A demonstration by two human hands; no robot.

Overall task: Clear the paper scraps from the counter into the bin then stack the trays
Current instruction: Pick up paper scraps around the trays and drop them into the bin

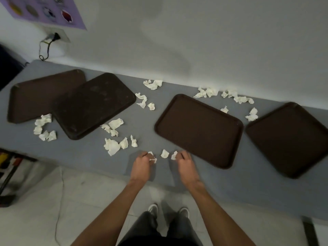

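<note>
Your left hand (142, 165): fingers curled, pinching a paper scrap (153, 159) at the near strip of the grey counter (248, 183). Your right hand (184, 161): fingers curled on a second scrap (174, 155). Loose scrap (164, 153): one piece lying on the counter between your two hands, just ahead of the fingertips. Nearest heap (115, 145): several crumpled pieces ahead and to the left of your left hand, with a smaller cluster (113, 126) beyond it. Outer-left pieces (44, 126): well to the left of your left hand. Back pieces (237, 97): strung along the wall, well beyond your right hand. Brown tray (198, 130): flat on the counter, its near-left edge just beside your right hand. Far-right tray (291, 139): flat, well to the right of that hand. Overlapping tray (94, 105): ahead-left of your left hand, one corner lying over the leftmost tray (40, 96).
</note>
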